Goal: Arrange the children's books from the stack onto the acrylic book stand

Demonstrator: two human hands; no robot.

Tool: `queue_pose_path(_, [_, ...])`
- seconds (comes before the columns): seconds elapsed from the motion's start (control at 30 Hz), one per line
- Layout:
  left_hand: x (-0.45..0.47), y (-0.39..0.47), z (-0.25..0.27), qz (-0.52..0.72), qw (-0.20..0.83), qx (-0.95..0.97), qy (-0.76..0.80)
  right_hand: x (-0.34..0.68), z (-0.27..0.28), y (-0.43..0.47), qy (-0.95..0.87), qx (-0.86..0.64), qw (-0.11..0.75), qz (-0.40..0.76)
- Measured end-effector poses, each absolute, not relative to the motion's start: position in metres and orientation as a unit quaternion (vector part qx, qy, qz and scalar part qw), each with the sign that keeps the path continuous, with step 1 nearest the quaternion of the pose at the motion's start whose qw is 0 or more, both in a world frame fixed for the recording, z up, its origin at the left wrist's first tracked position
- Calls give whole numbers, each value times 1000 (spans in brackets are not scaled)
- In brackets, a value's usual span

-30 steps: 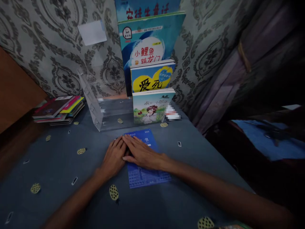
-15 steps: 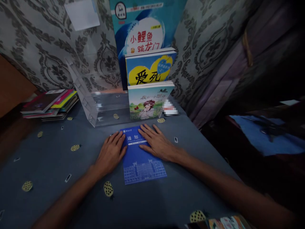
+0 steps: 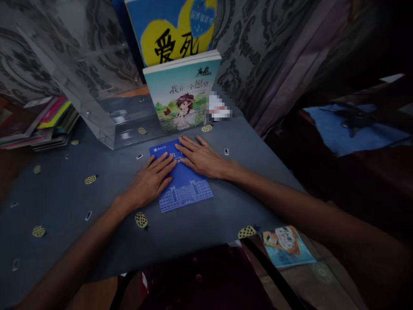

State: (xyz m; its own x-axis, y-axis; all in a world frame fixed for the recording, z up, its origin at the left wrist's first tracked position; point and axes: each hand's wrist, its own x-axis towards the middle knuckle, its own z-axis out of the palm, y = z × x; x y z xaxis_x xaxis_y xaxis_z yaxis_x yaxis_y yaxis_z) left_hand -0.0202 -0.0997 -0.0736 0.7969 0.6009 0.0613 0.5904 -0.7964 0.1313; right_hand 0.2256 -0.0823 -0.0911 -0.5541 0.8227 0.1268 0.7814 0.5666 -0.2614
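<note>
Both hands lie flat, fingers lightly spread, with nothing enclosed in either grip. The left hand [image 3: 153,178] crosses the left edge of a thin, rectangular, bright-blue paper booklet [image 3: 190,193]; the right hand [image 3: 201,157] crosses its upper right edge. Half a second ago they were farther apart; the left fingers have since come inward, so the fingertips nearly meet and hide most of the cover's title. That suggests pressing or smoothing rather than lifting. The booklet lies closed on the blue-grey patterned tabletop [image 3: 187,232], in front of a clear plastic stand [image 3: 101,129] and an upright pale-green illustrated book [image 3: 183,94]. The view has tipped down, bringing a blue-and-orange picture book [image 3: 290,247] beyond the tabletop's near edge more fully into sight.
</note>
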Motion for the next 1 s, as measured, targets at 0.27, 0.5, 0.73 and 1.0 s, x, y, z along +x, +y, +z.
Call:
queue_pose_path(0.27, [13,-120,-68,35,71,973,217,231,-95,-75,-878,-446,140,102])
queue_pose_path(0.5, [23,-146,-64,-23,159,977,139,233,-93,-77,-882,-440,128,114])
queue_pose_path(0.73, [18,-156,-61,-33,176,975,133,235,-94,-82,-890,-429,132,78])
queue_pose_path(1.0, [-38,-89,-66,-9,128,938,321,234,-101,-78,-896,-421,132,48])
